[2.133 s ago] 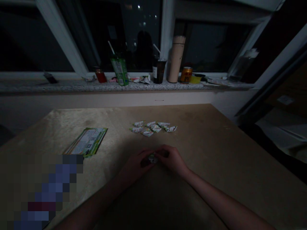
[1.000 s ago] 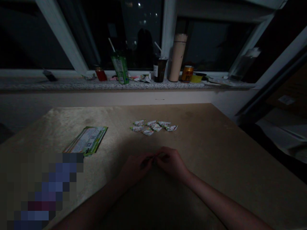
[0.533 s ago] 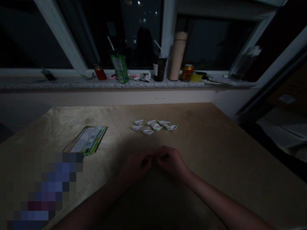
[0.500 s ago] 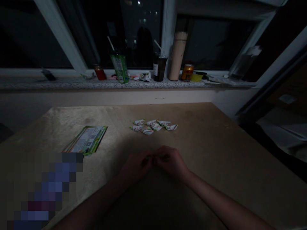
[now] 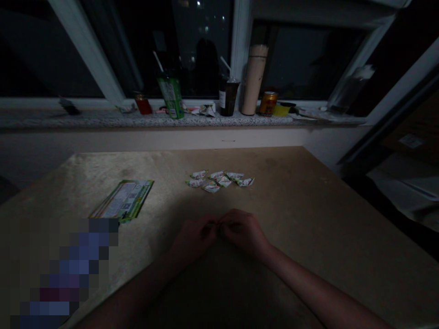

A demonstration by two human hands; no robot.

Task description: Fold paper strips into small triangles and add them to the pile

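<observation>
Close together over the table (image 5: 308,219), my left hand (image 5: 195,235) and my right hand (image 5: 243,230) meet at their fingertips. Both are closed in a pinch. Whatever lies between the fingers is too dark and small to make out. Just beyond them sits a loose group of several small folded paper pieces (image 5: 223,181), white with green and some red print. Off to the left lies a stack of green and white printed sheets or packets (image 5: 125,198).
A pixelated blue patch (image 5: 78,267) covers the lower left. On the granite sill (image 5: 202,121) stand a green cup with a straw (image 5: 171,96), a red jar (image 5: 143,104), a dark cup (image 5: 228,98), a tall beige flask (image 5: 254,82) and an orange can (image 5: 268,103).
My fingers have shifted very slightly where they meet. The folded pieces and the stack have stayed in place.
</observation>
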